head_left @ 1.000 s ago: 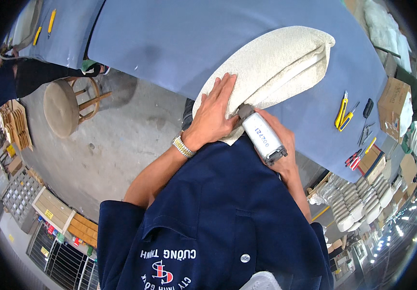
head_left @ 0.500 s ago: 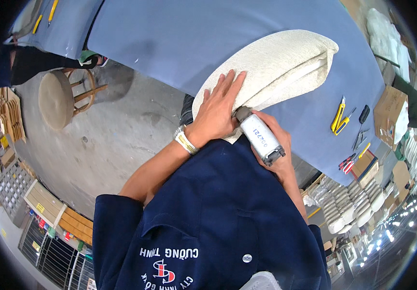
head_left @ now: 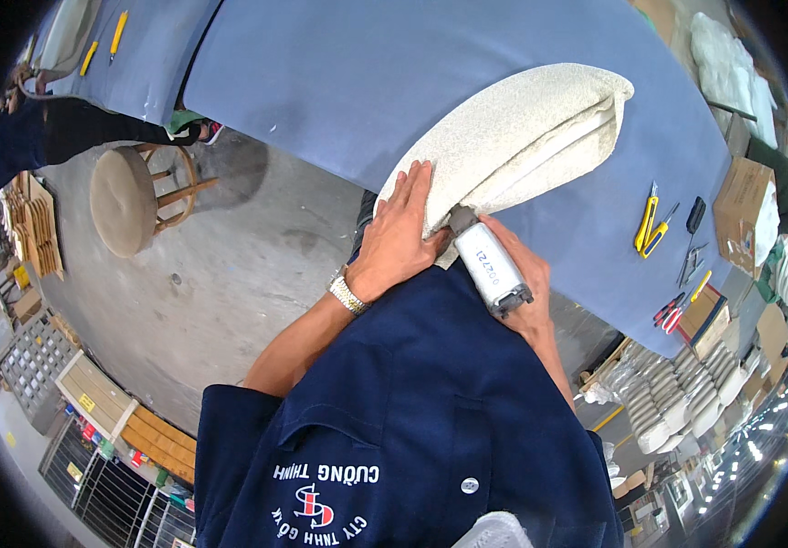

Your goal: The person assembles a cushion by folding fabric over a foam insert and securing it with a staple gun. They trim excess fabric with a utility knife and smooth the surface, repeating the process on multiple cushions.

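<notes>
A curved backrest pad (head_left: 494, 128) covered in cream fabric lies across the table's near edge, its near end against my body. Along its inner side the fabric folds around a white inner strip. My left hand (head_left: 399, 233) grips the near end, fingers stretched together over the cover and thumb by the inner edge. My right hand (head_left: 528, 283) is closed around a staple gun (head_left: 492, 265) with a silver body and dark nose. The nose meets the pad's inner edge, close to my left thumb. The gun covers much of the right fingers.
On the blue-covered table (head_left: 321, 73), yellow cutters (head_left: 647, 219) and red-handled pliers (head_left: 669, 313) lie right. A cardboard box (head_left: 743, 205) stands beyond them. A round padded stool (head_left: 125, 201) is on the floor at left, near another person's dark-clothed leg (head_left: 93, 128).
My left hand has slid back slightly toward the pad's near end, its fingers drawing closer together. The staple gun stays at the inner edge. The whole view has shifted a little.
</notes>
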Action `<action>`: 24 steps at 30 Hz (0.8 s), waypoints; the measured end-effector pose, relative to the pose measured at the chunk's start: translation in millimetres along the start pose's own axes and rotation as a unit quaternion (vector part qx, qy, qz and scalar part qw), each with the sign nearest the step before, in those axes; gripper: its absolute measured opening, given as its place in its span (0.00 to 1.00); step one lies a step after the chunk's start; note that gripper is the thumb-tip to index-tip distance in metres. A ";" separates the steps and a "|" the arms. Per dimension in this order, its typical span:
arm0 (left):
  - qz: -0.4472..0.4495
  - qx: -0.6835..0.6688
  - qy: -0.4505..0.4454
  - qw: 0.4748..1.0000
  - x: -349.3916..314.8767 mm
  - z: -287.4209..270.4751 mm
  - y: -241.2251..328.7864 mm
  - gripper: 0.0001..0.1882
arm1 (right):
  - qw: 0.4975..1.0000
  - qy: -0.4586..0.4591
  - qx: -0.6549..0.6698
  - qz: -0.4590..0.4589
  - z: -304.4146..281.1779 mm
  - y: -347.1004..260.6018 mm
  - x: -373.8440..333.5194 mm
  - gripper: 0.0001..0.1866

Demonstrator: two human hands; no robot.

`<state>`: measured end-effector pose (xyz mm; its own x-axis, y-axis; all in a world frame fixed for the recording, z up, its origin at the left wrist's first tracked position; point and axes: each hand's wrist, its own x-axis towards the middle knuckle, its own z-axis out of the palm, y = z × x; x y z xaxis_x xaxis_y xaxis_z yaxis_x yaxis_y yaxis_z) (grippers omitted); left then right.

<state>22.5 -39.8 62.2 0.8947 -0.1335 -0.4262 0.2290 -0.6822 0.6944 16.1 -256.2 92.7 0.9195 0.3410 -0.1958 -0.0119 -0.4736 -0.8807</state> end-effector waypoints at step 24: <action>0.031 -0.025 0.021 0.999 -1.8 11.9 -15.4 0.54 | 1.000 -0.023 -0.017 -0.004 7.4 -11.0 -5.8 0.31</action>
<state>12.8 -37.6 45.4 0.9226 -0.1433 -0.3582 0.1910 -0.6369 0.7469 7.9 -246.9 100.4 0.9003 0.3818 -0.2089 0.0100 -0.4981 -0.8671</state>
